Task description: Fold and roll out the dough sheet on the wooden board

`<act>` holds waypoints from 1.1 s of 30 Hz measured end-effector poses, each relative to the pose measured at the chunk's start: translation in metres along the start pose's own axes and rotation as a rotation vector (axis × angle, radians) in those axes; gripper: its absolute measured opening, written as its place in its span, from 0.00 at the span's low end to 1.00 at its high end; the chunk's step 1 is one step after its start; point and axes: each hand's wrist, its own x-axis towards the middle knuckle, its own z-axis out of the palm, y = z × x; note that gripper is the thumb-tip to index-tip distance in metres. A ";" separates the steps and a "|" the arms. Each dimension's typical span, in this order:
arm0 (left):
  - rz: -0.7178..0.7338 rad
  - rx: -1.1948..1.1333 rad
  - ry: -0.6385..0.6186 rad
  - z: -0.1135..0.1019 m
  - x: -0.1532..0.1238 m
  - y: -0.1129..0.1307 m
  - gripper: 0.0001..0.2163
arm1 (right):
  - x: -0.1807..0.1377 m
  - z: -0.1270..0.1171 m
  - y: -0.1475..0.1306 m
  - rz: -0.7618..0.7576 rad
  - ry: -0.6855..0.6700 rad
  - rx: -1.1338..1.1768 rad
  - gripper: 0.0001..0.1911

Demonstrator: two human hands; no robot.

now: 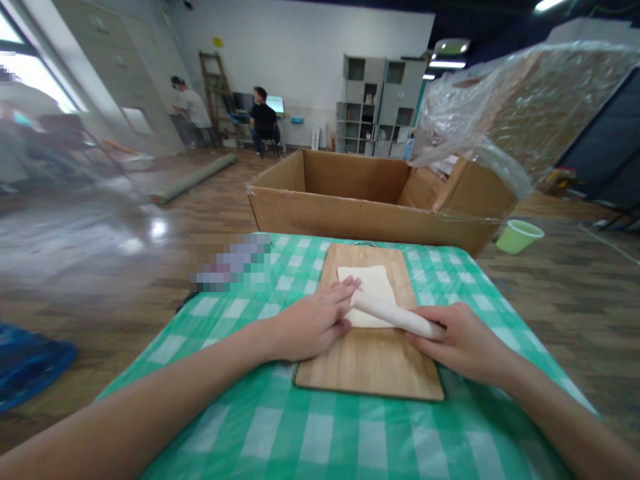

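Observation:
A flat, pale sheet of dough (373, 281) lies on a wooden cutting board (370, 363). Slanting across the dough is a white rolling pin (393, 313), its right end lower and nearer to me. My right hand (457, 340) is closed around that right end, at the board's right edge. My left hand (317, 320) reaches over the board's left side with its fingers stretched out by the dough's left edge. Its fingertips are close to the pin's left end; whether they touch it I cannot tell. Those fingers partly cover the dough's left side.
A green-and-white checked cloth (280, 427) covers the table. Beyond the table is a large open cardboard box (350, 210) with plastic wrap (465, 107) at its right. A light green bucket (520, 236) stands on the floor at right. Two people sit far back.

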 end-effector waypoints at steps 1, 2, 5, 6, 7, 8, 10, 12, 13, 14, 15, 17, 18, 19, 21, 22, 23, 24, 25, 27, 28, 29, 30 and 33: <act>0.024 -0.012 -0.014 -0.002 -0.001 -0.004 0.25 | -0.003 0.002 -0.002 -0.033 0.003 -0.009 0.18; 0.041 -0.021 -0.025 -0.003 -0.001 -0.008 0.26 | -0.006 0.004 -0.003 -0.074 0.014 -0.017 0.22; 0.074 -0.010 -0.009 -0.004 -0.004 -0.008 0.27 | -0.013 0.011 -0.006 -0.188 0.003 -0.072 0.31; 0.086 0.005 0.016 -0.004 -0.005 -0.006 0.26 | -0.015 0.013 -0.006 -0.209 -0.023 -0.101 0.33; 0.107 0.023 0.039 -0.003 -0.006 -0.002 0.25 | -0.016 0.014 -0.008 -0.222 -0.048 -0.133 0.35; 0.140 0.043 0.056 -0.002 -0.008 0.002 0.24 | -0.018 0.015 -0.009 -0.229 -0.067 -0.163 0.37; 0.223 0.088 0.063 0.001 -0.011 0.011 0.23 | -0.020 0.015 -0.014 -0.240 -0.084 -0.212 0.40; 0.280 0.147 0.045 0.002 -0.013 0.019 0.25 | -0.020 0.015 -0.019 -0.250 -0.092 -0.236 0.42; 0.286 0.179 0.038 0.002 -0.014 0.023 0.26 | -0.020 0.015 -0.022 -0.252 -0.092 -0.241 0.44; 0.280 0.209 0.034 0.002 -0.015 0.027 0.27 | -0.020 0.015 -0.024 -0.254 -0.084 -0.244 0.45; 0.272 0.235 0.034 0.002 -0.016 0.030 0.26 | -0.019 0.015 -0.027 -0.256 -0.072 -0.244 0.47; 0.263 0.268 0.038 0.000 -0.015 0.034 0.24 | -0.018 0.014 -0.029 -0.263 -0.043 -0.234 0.51; 0.262 0.274 0.044 -0.001 -0.015 0.035 0.24 | -0.017 0.014 -0.030 -0.266 -0.031 -0.224 0.52; 0.261 0.276 0.049 -0.002 -0.014 0.037 0.23 | -0.017 0.014 -0.030 -0.268 -0.023 -0.213 0.53; 0.259 0.278 0.053 -0.003 -0.013 0.039 0.22 | -0.017 0.014 -0.029 -0.267 -0.022 -0.193 0.54; 0.254 0.283 0.051 -0.004 -0.013 0.040 0.22 | -0.017 0.015 -0.029 -0.264 -0.023 -0.189 0.54; 0.247 0.292 0.049 -0.004 -0.013 0.041 0.22 | -0.017 0.015 -0.028 -0.261 -0.025 -0.186 0.54; 0.241 0.302 0.046 -0.004 -0.014 0.042 0.22 | -0.017 0.016 -0.027 -0.259 -0.026 -0.181 0.54; 0.233 0.313 0.041 -0.004 -0.014 0.043 0.23 | -0.017 0.017 -0.026 -0.256 -0.025 -0.176 0.54; 0.223 0.337 0.025 -0.002 -0.016 0.046 0.23 | -0.018 0.020 -0.023 -0.256 -0.023 -0.165 0.53; 0.222 0.350 0.019 -0.001 -0.016 0.047 0.24 | -0.018 0.021 -0.022 -0.261 -0.023 -0.164 0.53; 0.224 0.361 0.016 0.001 -0.017 0.049 0.24 | -0.019 0.021 -0.020 -0.267 -0.027 -0.168 0.52; 0.226 0.372 0.016 0.002 -0.018 0.050 0.24 | -0.019 0.022 -0.018 -0.275 -0.030 -0.174 0.51; 0.237 0.355 0.085 0.007 -0.020 0.050 0.24 | -0.022 0.020 -0.010 -0.293 -0.005 -0.200 0.47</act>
